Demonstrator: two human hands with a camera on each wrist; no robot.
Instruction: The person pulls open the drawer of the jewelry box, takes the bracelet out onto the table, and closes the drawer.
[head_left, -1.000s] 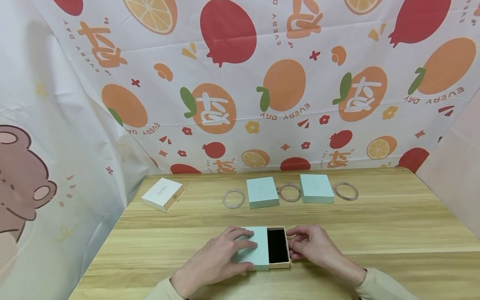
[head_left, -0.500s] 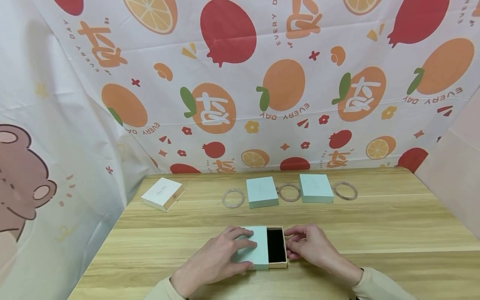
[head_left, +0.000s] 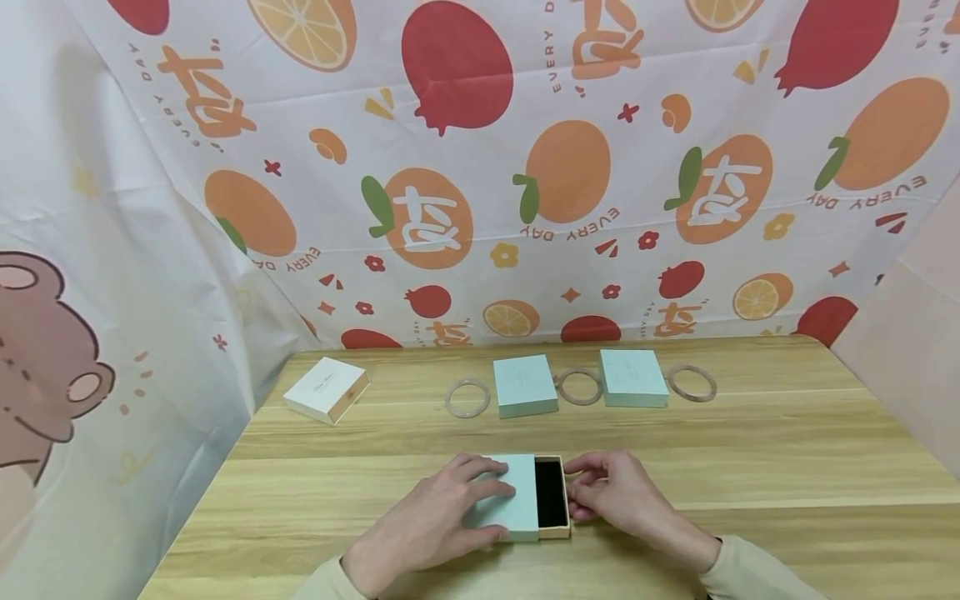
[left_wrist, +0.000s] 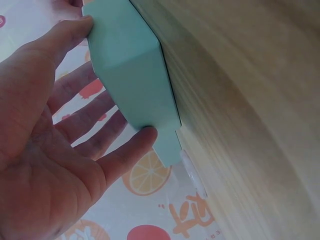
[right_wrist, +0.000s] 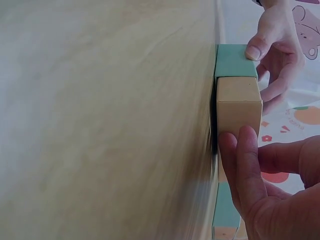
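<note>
The left hand holds a mint sleeve, thumb at its near edge and fingers spread over its top, at the near middle of the surface. A black-lined tray juts from the sleeve's right end. The right hand, its fingers extended rather than gripping, touches the tray's right end. Farther back stand a white box at left and two mint boxes, with three ring-shaped bangles beside them.

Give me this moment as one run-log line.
left hand: holds mint sleeve; right hand: touches drawer end; drawer: partly out, black lining showing; white box: back left
</note>
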